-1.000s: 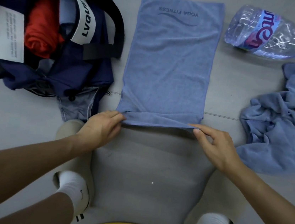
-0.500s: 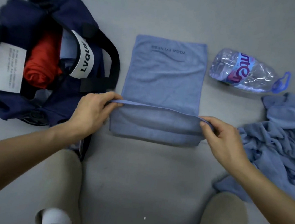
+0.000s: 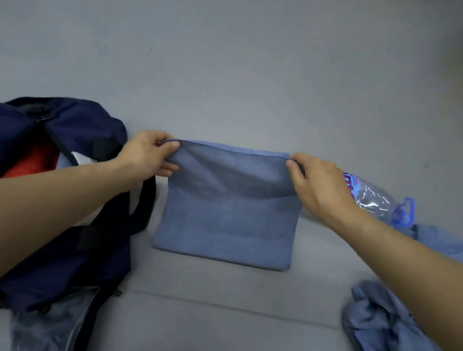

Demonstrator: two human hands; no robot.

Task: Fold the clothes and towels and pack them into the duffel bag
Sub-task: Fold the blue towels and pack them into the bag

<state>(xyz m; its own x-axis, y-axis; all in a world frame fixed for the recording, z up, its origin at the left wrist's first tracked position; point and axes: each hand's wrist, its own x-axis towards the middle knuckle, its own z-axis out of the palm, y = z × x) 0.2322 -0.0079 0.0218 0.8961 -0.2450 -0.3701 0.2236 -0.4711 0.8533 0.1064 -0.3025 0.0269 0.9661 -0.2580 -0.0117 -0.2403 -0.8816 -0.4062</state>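
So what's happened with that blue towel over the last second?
Both hands, left hand and right hand, carried the near edge of the blue towel away from the person and over itself, folding it in half; the printed end is now covered. Their fingers still pinch the two corners. The duffel bag, water bottle and crumpled blue pile lie where they were.

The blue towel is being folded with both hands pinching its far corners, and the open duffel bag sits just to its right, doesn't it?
Not quite: the head view shows the duffel bag left of the blue towel, not right. The left hand and right hand do pinch its far corners.
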